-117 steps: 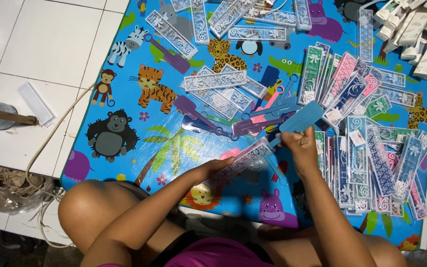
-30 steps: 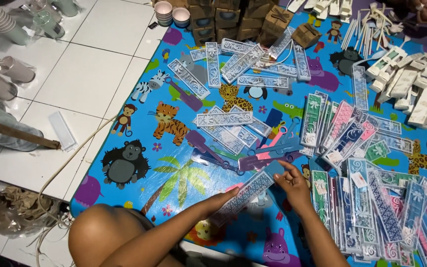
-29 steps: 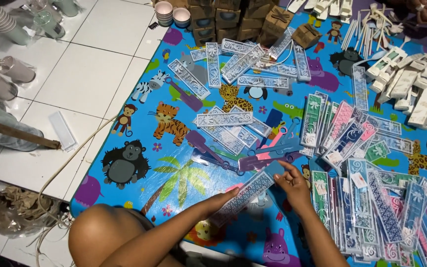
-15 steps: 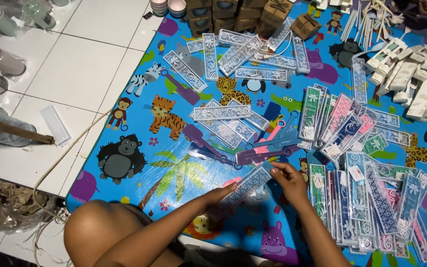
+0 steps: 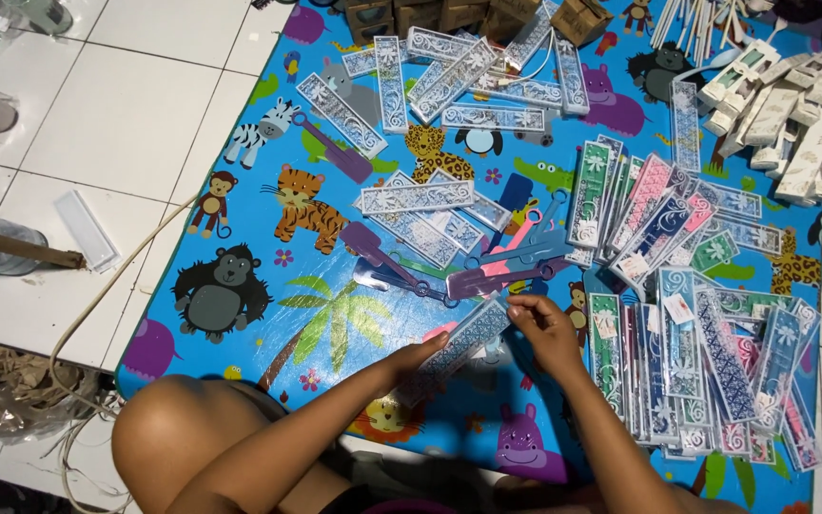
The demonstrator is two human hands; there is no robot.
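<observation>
**Packing long clear cases: many filled, some empty**

Left to right: my left hand (image 5: 427, 354) grips the lower end of a clear patterned case (image 5: 456, 345); my right hand (image 5: 546, 328) pinches its upper end. Above both hands, loose combs (image 5: 499, 271) and empty cases (image 5: 418, 196) lie unpacked on the animal-print mat (image 5: 240, 238). Right of the right hand, filled cases (image 5: 692, 362) are stacked.

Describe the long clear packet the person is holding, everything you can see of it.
The clear packet is a long, narrow sleeve of see-through plastic printed with a white lace-like pattern. It lies slanted just above the animal-print mat, upper end to the right. The left hand holds its lower part; the right hand pinches its top end.
</observation>
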